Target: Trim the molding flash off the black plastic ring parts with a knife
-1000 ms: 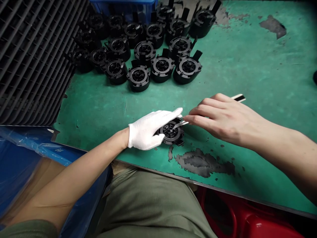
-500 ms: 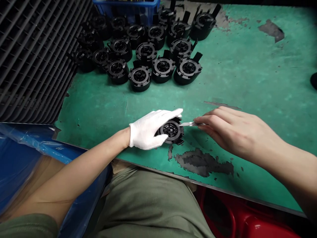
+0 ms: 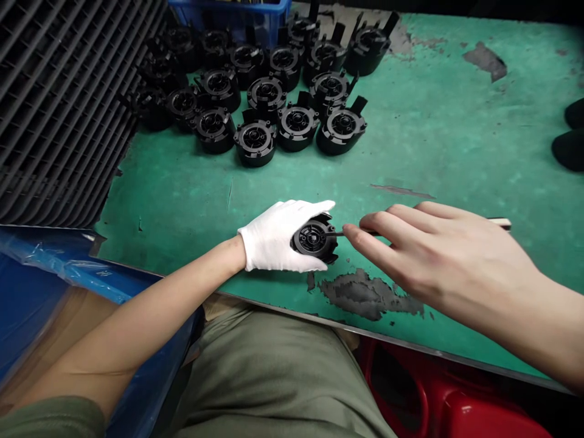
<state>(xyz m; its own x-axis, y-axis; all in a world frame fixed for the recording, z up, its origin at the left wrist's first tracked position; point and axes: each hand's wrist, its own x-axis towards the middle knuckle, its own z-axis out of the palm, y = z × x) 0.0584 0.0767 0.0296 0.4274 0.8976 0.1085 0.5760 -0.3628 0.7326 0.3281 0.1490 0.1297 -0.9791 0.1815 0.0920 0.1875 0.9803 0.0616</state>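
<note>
In a white glove, my left hand [image 3: 278,237] wraps round a round black plastic housing [image 3: 312,237] on the green table, thumb on its near side and fingers on its far side. Bare, my right hand [image 3: 424,243] is closed on a slim craft knife [image 3: 338,233]. The blade looks thin and dark from this angle, and its tip is at the housing's right rim. Most of the handle is hidden by my fingers, with a pale end [image 3: 499,223] sticking out behind the hand.
Several similar black housings [image 3: 255,143] stand in a group at the back left, before a blue bin [image 3: 228,18]. A black grid rack [image 3: 59,109] rises at the left. Dark objects [image 3: 570,149] sit at the right edge. A red stool [image 3: 479,413] is below the table.
The knife has turned, so its blade no longer shows its bright flat side, and its handle end now shows behind my right hand. My left thumb has shifted to the housing's near edge.
</note>
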